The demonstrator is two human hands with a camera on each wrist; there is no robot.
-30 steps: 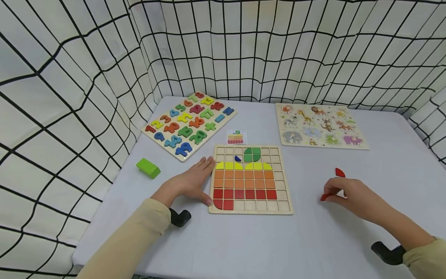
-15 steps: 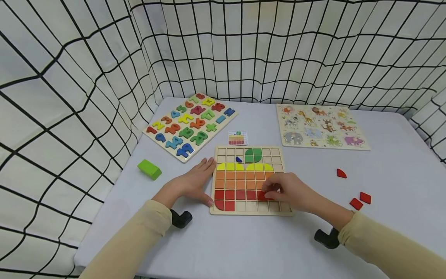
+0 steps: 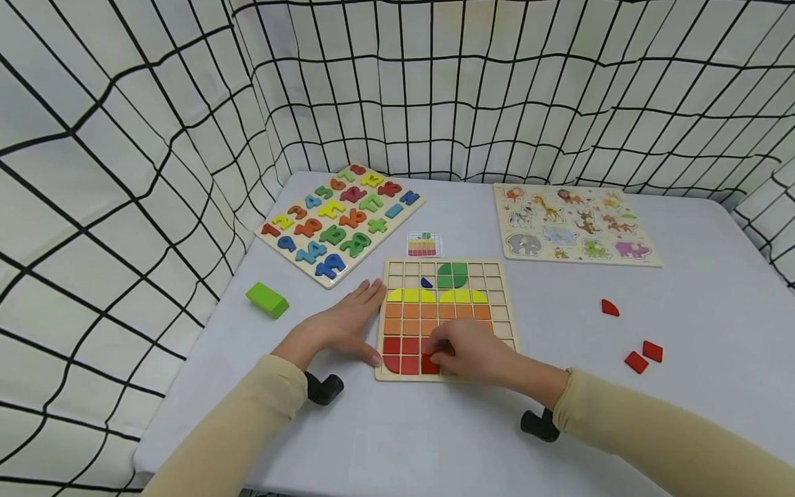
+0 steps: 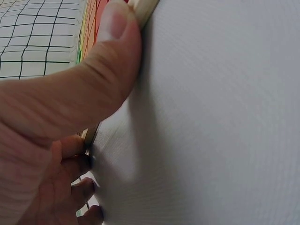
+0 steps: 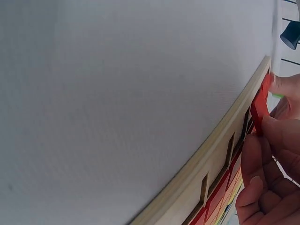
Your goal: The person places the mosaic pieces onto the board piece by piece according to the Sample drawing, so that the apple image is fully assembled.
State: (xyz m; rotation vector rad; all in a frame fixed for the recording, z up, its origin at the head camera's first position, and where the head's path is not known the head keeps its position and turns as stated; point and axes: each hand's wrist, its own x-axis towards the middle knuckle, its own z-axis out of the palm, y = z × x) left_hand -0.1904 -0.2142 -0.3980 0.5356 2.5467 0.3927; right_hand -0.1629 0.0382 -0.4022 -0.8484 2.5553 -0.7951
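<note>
A wooden grid board [image 3: 511, 373] lies mid-table, with yellow, orange, green and red tiles and a small blue piece [image 3: 426, 283] in its cells. My right hand [image 3: 475, 351] pinches a red square tile [image 5: 259, 110] over the front row, beside the red square and rounded corner tile [image 3: 392, 364] at its left end. My left hand [image 3: 344, 324] rests along the board's left edge, fingers spread, thumb at the front left corner. In the left wrist view the thumb [image 4: 110, 61] presses against the wooden edge. Parts of the orange and red rows are hidden behind my right hand.
To the right lie two red square tiles [image 3: 636, 362] and a red quarter-round tile [image 3: 610, 308]. A small pattern card [image 3: 425, 244] sits behind the board. Further back are a number puzzle [image 3: 335, 228] and an animal puzzle [image 3: 577, 224]. A green block [image 3: 267, 300] stands left; black netting surrounds the table.
My right hand came from the right side of the table with a red tile to the board's right part, then moved left to the front row. My left hand stayed at the board's edge.
</note>
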